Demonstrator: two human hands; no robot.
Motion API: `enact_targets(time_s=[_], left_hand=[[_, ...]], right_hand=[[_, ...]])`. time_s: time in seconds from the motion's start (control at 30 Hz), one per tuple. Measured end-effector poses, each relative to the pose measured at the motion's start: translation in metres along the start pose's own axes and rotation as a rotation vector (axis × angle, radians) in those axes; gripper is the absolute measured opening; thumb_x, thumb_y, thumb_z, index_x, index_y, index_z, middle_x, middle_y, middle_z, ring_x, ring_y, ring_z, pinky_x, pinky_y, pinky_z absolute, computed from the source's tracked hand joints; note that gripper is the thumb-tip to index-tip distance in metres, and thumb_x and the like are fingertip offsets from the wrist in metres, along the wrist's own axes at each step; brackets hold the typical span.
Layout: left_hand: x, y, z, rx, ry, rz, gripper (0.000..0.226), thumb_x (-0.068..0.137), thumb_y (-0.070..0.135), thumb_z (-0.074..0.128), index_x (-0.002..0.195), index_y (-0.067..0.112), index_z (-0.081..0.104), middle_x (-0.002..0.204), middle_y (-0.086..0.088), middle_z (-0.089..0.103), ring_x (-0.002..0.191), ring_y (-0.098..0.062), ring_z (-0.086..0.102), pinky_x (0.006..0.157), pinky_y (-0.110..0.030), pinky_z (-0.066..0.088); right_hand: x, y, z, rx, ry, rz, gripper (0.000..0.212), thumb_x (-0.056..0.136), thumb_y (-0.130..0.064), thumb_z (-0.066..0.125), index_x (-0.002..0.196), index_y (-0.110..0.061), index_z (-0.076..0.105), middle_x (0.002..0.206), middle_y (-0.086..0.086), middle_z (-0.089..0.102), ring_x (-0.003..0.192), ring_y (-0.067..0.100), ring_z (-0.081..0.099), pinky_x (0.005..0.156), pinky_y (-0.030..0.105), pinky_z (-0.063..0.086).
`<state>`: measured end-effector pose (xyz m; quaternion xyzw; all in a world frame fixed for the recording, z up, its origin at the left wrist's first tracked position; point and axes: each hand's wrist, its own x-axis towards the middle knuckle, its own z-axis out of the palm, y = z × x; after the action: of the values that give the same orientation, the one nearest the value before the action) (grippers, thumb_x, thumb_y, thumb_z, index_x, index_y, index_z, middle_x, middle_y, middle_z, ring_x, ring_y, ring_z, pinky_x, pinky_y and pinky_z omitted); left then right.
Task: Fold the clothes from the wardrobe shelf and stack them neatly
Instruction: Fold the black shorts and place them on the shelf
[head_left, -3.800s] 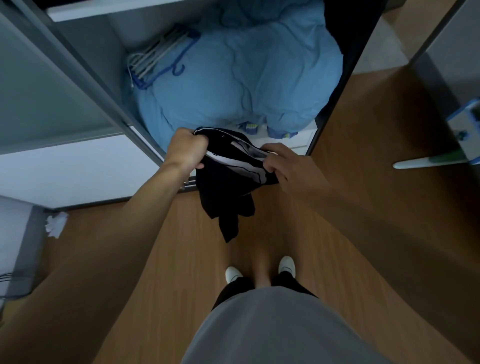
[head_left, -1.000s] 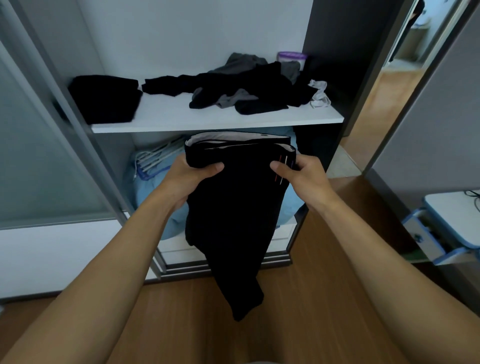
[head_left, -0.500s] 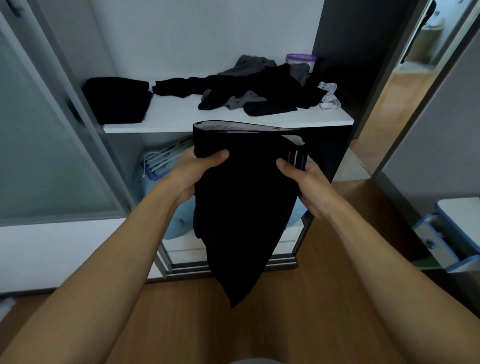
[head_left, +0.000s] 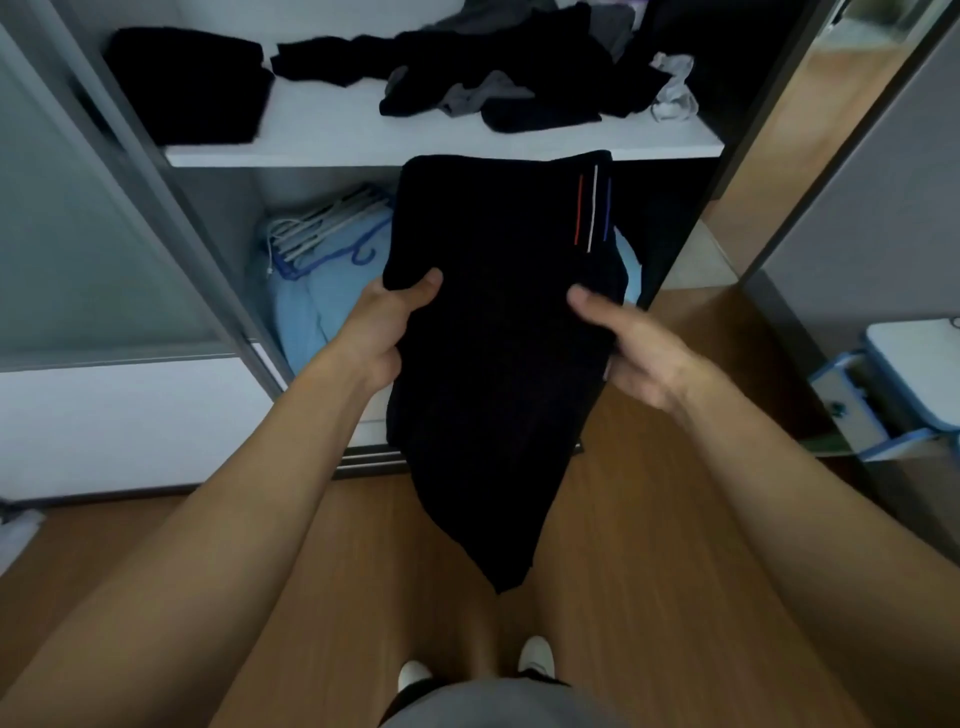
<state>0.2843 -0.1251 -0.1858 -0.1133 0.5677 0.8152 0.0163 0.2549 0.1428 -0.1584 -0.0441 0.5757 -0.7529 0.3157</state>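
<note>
A black garment (head_left: 498, 332) with thin red, white and blue stripes near its top right hangs in front of the wardrobe. My left hand (head_left: 387, 325) grips its left edge, thumb on the front. On the other side, my right hand (head_left: 631, 345) holds the right edge, thumb laid on the cloth. The garment's lower end tapers to a point above the floor. On the white shelf (head_left: 436, 148) lie a folded black pile (head_left: 189, 83) at the left and a loose heap of black and grey clothes (head_left: 509, 78) at the right.
Below the shelf sit a light blue bundle (head_left: 317, 306) and white hangers (head_left: 324, 221). A sliding glass door (head_left: 88, 234) stands at the left. At the right, a small blue and white unit (head_left: 883, 389) has an open drawer. Wooden floor (head_left: 649, 545) lies underfoot.
The garment's top has swung away from me toward the shelf, hiding its white inner band. Both hands now hold it lower on its sides. The view has tilted down.
</note>
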Motion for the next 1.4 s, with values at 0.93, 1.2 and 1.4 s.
enact_targets(time_s=[0.93,1.2,1.4], left_hand=[[-0.052,-0.033,-0.024,-0.074,-0.128,-0.356,0.034,0.084,0.046,0.064,0.100,0.021,0.080,0.111,-0.004,0.075,0.102,-0.017,0.072,0.078,-0.027,0.058],[-0.045,-0.035,-0.005,-0.080,-0.053,-0.248,0.018,0.086,0.014,0.069,0.101,0.007,0.075,0.098,-0.011,0.076,0.086,-0.022,0.074,0.068,-0.028,0.059],[-0.045,-0.046,-0.004,-0.182,-0.001,-0.325,0.028,0.088,0.039,0.069,0.097,0.016,0.081,0.104,-0.006,0.076,0.093,-0.020,0.074,0.071,-0.029,0.059]], right_hand=[[-0.010,0.069,0.017,0.212,0.143,0.000,0.038,0.098,-0.021,0.061,0.132,-0.003,0.061,0.132,0.018,0.063,0.121,0.031,0.062,0.103,0.041,0.050],[-0.016,0.085,-0.014,0.369,0.094,0.028,0.049,0.094,-0.031,0.063,0.138,-0.011,0.056,0.138,0.010,0.061,0.129,0.027,0.057,0.103,0.036,0.050],[-0.022,0.099,-0.008,0.197,0.139,-0.007,0.034,0.092,-0.019,0.070,0.125,-0.012,0.068,0.128,0.011,0.068,0.120,0.026,0.064,0.100,0.035,0.053]])
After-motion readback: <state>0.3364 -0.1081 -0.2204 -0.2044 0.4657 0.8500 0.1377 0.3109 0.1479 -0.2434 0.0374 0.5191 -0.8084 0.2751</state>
